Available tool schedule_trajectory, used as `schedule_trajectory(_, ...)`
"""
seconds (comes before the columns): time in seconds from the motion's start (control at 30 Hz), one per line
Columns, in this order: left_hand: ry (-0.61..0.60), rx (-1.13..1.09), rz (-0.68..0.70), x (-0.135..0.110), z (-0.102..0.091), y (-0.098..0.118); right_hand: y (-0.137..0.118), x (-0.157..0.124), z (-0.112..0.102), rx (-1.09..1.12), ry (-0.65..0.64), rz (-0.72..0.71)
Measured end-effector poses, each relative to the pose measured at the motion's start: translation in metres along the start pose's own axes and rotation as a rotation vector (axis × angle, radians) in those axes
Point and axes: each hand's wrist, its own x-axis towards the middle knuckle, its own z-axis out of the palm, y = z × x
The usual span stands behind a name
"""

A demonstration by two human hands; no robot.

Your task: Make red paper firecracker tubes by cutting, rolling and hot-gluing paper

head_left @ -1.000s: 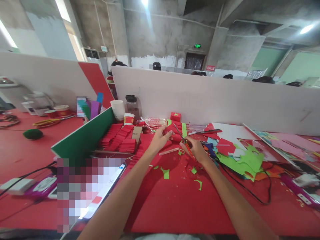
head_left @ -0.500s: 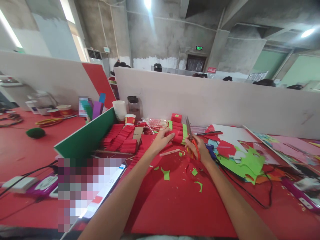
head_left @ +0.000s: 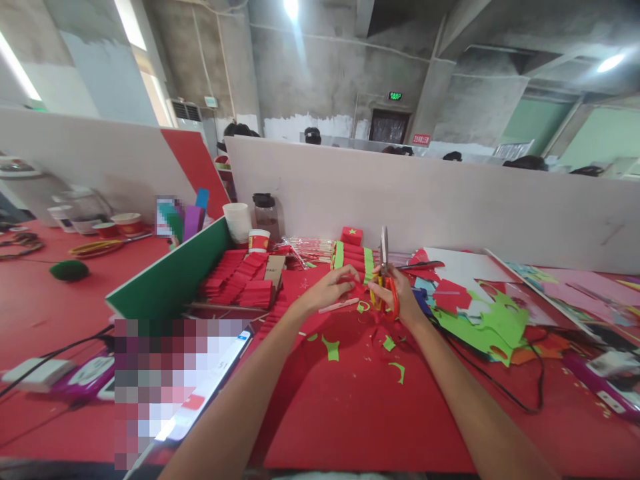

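My right hand (head_left: pixel 403 297) is closed on a pair of scissors (head_left: pixel 385 250) with orange and yellow handles, blades pointing up. My left hand (head_left: pixel 336 288) faces it, fingers curled and pinched at a small red piece (head_left: pixel 358 289), whose outline blends with the red tabletop. Just beyond both hands lies a row of red rolls (head_left: pixel 354 259) crossed by two light green strips (head_left: pixel 339 256). Behind it stands a red block with a yellow star (head_left: pixel 352 235). A pale stick (head_left: pixel 339 305) lies below my left hand.
Green scraps (head_left: pixel 331 348) litter the red tabletop (head_left: pixel 350 420). Stacked red folded pieces (head_left: pixel 240 277) sit left, beside a green divider (head_left: pixel 170 273). Paper cups (head_left: pixel 259 241) and a bottle (head_left: pixel 265 217) stand behind. A lit phone (head_left: pixel 215 387) lies front left; cut green sheets (head_left: pixel 487 320) and a black cable (head_left: pixel 500 383) lie right.
My left hand has come off the row of red rolls and drawn slightly nearer, towards my right hand. The scissors have turned more upright. The view has shifted a little.
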Motion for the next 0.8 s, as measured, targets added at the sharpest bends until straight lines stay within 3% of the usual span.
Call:
schedule_trajectory(0.23,-0.014,-0.029,0.012,0.000,0.003,-0.002,0.000,-0.001,-0.002,0.008,0.015,0.023)
schedule_trajectory(0.57,0.290,-0.042,0.075,0.005,0.007,-0.006,0.012,0.000,0.003,0.002,-0.019,0.066)
schedule_trajectory(0.8,0.371,-0.011,0.081,0.006,0.009,-0.001,0.006,-0.004,0.005,0.001,-0.106,0.092)
